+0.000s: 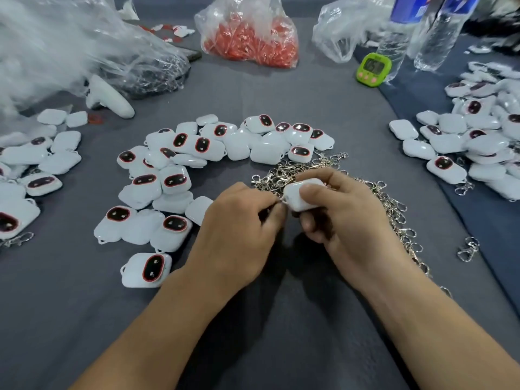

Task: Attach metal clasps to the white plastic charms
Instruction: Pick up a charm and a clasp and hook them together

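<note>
Both bare forearms are reaching in from the near edge of the table (281, 102), converging toward its middle. The right hand (349, 218) is gripping a white charm (298, 199) between thumb and curled fingers. The left hand (239, 229), knuckles up, is pinching at that charm's left corner with curled fingertips (278, 208).

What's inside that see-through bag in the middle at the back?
The clear bag holds a heap of small red pieces. The crinkled plastic blurs them, so what they are cannot be told.
</note>
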{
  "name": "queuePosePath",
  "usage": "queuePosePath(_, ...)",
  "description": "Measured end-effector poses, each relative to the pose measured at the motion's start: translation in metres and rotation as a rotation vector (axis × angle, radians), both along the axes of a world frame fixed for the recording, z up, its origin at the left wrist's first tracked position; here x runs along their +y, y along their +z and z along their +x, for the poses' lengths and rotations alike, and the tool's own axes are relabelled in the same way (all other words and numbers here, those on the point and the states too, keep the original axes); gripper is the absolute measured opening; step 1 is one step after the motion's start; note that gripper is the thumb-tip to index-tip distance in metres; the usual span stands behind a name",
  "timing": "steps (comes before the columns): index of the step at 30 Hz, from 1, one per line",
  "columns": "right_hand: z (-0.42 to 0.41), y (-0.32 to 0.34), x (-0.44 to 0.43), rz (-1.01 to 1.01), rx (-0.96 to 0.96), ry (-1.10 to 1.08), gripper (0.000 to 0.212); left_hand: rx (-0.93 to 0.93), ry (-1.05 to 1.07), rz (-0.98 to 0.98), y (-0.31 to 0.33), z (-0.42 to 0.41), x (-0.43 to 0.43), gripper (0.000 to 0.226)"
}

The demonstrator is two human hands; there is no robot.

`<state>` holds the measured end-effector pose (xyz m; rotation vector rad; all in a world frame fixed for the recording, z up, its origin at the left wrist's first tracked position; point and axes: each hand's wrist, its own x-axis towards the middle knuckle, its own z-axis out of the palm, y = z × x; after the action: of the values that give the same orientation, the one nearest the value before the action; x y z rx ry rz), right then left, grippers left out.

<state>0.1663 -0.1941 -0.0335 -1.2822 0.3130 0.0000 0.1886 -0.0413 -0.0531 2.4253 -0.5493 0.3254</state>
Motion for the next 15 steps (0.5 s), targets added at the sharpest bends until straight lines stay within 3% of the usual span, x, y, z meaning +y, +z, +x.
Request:
queuePosePath(3, 0.001, 0.001, -0.003, 0.149, 0.051, 0.036, 0.015, 0.185, -0.017, -0.338, 0.004, 0.0, -0.002, 0.014)
queuePosePath(9, -0.003, 0.002, -0.006, 0.08, 0.001, 0.054, 0.015, 0.483, -0.059, -0.693, 0.01, -0.003, -0.008, 0.014)
queuePosePath(11, -0.004, 0.0, -0.006, 0.056, -0.04, 0.032, 0.014, 0.389, -0.061, -0.557, 0.009, -0.005, -0.006, 0.014)
queuePosePath(13, -0.006, -0.002, -0.003, -0.033, -0.067, -0.001, 0.014, 0.071, -0.03, -0.155, 0.007, -0.006, -0.003, 0.019)
queuePosePath(15, -0.009, -0.006, 0.001, -0.284, -0.149, -0.018, 0.014, -0.186, -0.007, 0.182, 0.009, -0.009, -0.003, 0.016)
